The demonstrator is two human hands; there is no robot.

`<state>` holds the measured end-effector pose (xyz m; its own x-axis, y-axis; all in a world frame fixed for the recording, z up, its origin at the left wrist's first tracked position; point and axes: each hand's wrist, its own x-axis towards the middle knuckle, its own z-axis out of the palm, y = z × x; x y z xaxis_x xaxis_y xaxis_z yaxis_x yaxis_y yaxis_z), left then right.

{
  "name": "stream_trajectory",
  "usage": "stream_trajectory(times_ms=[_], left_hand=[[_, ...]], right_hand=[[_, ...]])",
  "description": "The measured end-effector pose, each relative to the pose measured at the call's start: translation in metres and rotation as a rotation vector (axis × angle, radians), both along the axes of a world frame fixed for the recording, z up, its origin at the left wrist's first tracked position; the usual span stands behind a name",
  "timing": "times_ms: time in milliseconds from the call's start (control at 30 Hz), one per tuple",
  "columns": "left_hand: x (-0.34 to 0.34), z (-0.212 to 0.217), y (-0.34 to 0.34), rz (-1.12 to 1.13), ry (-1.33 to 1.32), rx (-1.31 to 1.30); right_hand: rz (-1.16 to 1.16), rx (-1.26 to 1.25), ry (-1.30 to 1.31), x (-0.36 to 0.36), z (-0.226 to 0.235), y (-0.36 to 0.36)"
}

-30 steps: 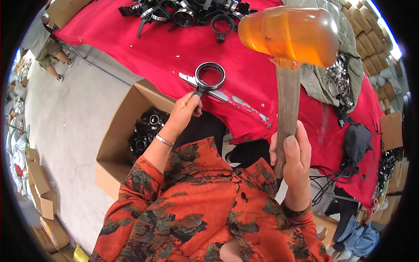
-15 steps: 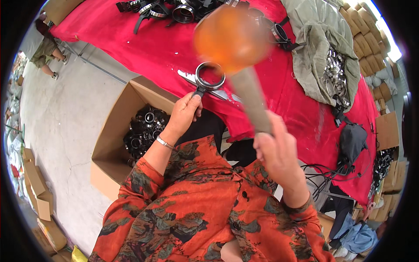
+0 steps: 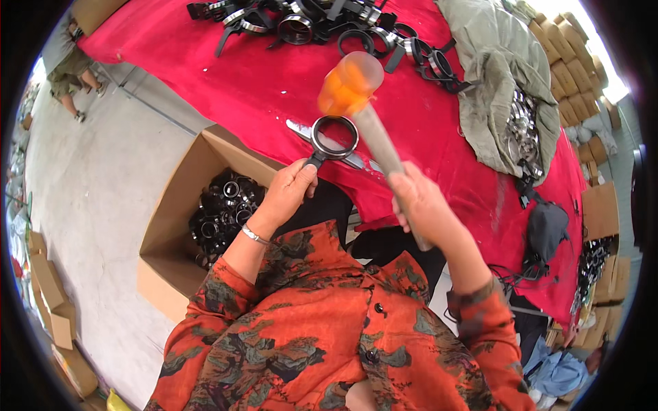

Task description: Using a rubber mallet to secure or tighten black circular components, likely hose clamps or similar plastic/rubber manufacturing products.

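Observation:
My left hand (image 3: 291,190) is closed on the short handle of a black ring with a metal inner band (image 3: 318,148). It holds the ring at the near edge of the red cloth, over a flat silvery strip (image 3: 298,129). In my right hand (image 3: 426,204) is the grey handle of a mallet (image 3: 378,138). The mallet's orange, partly see-through head is tilted above the far side of the ring. Motion blurs it slightly, and I cannot tell whether it touches the ring.
The red-covered table (image 3: 425,164) bears a heap of similar black handled rings (image 3: 296,29) at the back. An open carton (image 3: 164,229) of such parts stands left. On the right lie a grey-green sack (image 3: 480,89) with metal rings and a black bag (image 3: 548,229). A person (image 3: 68,65) stands far left.
The mallet has come down from high near the camera, its head now closer to the ring. My left hand still holds the ring in nearly the same place.

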<state>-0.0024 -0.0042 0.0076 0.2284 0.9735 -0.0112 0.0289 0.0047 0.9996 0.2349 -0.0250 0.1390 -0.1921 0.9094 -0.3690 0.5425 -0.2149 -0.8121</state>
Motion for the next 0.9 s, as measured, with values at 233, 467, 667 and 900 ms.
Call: stream_trajectory(times_ms=[233, 467, 667, 900], left_hand=[[-0.006, -0.006, -0.003, -0.035, -0.011, -0.073], [-0.006, -0.002, 0.004, -0.077, -0.003, -0.068], [-0.008, -0.006, -0.003, -0.029, 0.008, -0.064], [-0.008, -0.006, 0.004, 0.0, -0.057, -0.063]], right_hand=[[-0.163, 0.04, 0.267, 0.014, 0.046, -0.009], [-0.079, -0.05, -0.028, 0.004, 0.026, 0.016], [-0.02, 0.09, 0.06, -0.004, 0.041, 0.002], [0.145, 0.198, -0.173, -0.01, 0.029, 0.029]])
